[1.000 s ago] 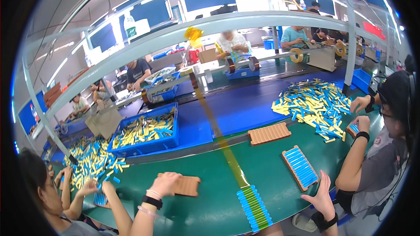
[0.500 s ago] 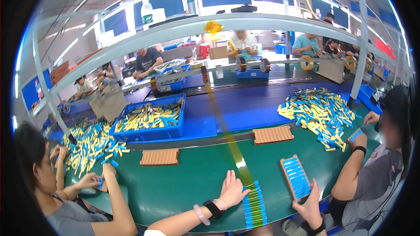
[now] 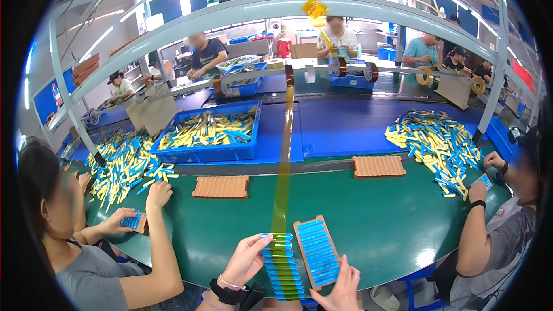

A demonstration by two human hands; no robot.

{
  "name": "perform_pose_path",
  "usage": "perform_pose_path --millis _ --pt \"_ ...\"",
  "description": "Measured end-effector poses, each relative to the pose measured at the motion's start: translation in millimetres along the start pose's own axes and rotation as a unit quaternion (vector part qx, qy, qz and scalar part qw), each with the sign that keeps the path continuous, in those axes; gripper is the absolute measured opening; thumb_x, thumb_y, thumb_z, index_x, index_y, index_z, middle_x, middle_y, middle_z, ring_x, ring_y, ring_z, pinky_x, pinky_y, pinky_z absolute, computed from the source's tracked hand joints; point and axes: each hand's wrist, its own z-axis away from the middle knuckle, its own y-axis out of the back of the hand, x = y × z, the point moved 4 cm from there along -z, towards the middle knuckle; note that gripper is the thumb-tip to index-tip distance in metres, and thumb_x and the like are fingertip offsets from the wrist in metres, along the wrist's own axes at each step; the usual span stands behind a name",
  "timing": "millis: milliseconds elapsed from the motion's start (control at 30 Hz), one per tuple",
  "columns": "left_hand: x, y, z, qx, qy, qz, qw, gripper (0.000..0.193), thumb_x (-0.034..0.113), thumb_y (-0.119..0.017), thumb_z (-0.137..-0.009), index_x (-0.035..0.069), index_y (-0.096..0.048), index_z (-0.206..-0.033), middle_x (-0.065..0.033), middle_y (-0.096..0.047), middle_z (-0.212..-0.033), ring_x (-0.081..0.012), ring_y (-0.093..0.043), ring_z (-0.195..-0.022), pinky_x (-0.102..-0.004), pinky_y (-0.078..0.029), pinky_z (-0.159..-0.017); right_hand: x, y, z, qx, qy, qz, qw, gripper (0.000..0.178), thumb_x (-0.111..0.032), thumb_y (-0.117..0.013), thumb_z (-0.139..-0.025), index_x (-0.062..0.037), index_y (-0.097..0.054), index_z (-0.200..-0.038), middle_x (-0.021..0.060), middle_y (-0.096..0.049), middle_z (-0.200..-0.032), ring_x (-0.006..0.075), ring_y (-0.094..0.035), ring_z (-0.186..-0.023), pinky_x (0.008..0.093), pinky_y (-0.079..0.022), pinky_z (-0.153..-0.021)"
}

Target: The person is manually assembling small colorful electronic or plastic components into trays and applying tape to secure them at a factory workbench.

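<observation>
A row of slim blue pieces [image 3: 282, 273] hangs together on a translucent amber tape [image 3: 281, 196]. At its upper left corner my left hand [image 3: 246, 258] is closed, thumb and fingers pinching the edge of the row. Just to the right, my right hand [image 3: 341, 288] grips the lower end of a brown ridged tray [image 3: 330, 237], its thumb along the near edge. Blue pieces lie side by side in that tray's grooves. The tray is tilted and close beside the taped row; whether they touch I cannot tell.
Two brown ridged trays [image 3: 220, 187] [image 3: 379, 166] lie on the green table [image 3: 230, 224]. Loose blue and yellow pieces pile up left [image 3: 124, 167] and right [image 3: 432, 150], and fill a blue bin [image 3: 210, 152]. Tape rolls [image 3: 341, 68] hang on a bar. Co-workers sit on both sides.
My right hand has brought the filled tray leftward, up against the taped row. My left hand has shifted left and now pinches the row's edge. The view has turned slightly.
</observation>
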Motion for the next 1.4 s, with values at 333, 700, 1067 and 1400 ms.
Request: perform_pose_path --millis 333,700,1067,1400 --pt "2.4 -13.4 0.4 -0.022 -0.030 -0.075 0.996 0.010 0.011 -0.056 -0.084 0.002 -0.058 -0.088 -0.0020 -0.060 -0.082 -0.0057 -0.054 -0.073 -0.0191 -0.044 -0.066 -24.5 4.2 -81.5 -0.148 -0.090 -0.410 0.896 0.029 -0.020 -0.051 -0.087 0.0015 -0.048 -0.106 0.0120 -0.057 -0.093 0.0137 -0.056 -0.081 0.0233 -0.044 -0.068" --pt "-39.0 -54.5 30.8 0.008 -0.122 -0.210 0.970 0.007 0.009 -0.056 -0.082 0.002 -0.055 -0.080 0.0023 -0.053 -0.074 -0.0030 -0.047 -0.070 -0.0178 -0.037 -0.060 -9.5 16.5 -66.8 -0.185 -0.095 -0.468 0.859 0.012 -0.012 -0.058 -0.083 -0.0024 -0.052 -0.078 -0.0038 -0.053 -0.073 0.0004 -0.045 -0.065 0.0158 -0.037 -0.055" --pt "-75.2 -40.2 90.1 0.032 -0.135 -0.388 0.911 0.014 0.007 -0.056 -0.078 -0.002 -0.055 -0.088 -0.0118 -0.054 -0.083 -0.0223 -0.055 -0.076 -0.0302 -0.043 -0.068 34.1 20.7 44.9 -0.216 -0.115 -0.463 0.852 0.005 0.000 -0.059 -0.079 0.0018 -0.054 -0.081 0.0030 -0.058 -0.080 0.0038 -0.049 -0.070 0.0181 -0.039 -0.060" --pt "-90.7 -29.8 55.9 0.141 -0.237 -0.647 0.711 0.054 0.009 -0.067 -0.067 -0.007 -0.045 -0.114 -0.0154 -0.046 -0.120 -0.0290 -0.045 -0.091 -0.0370 -0.037 -0.080 33.9 6.4 50.7 -0.123 -0.238 -0.536 0.800 0.015 0.004 -0.060 -0.077 0.0030 -0.050 -0.088 0.0106 -0.060 -0.087 0.0120 -0.059 -0.078 0.0207 -0.049 -0.065"
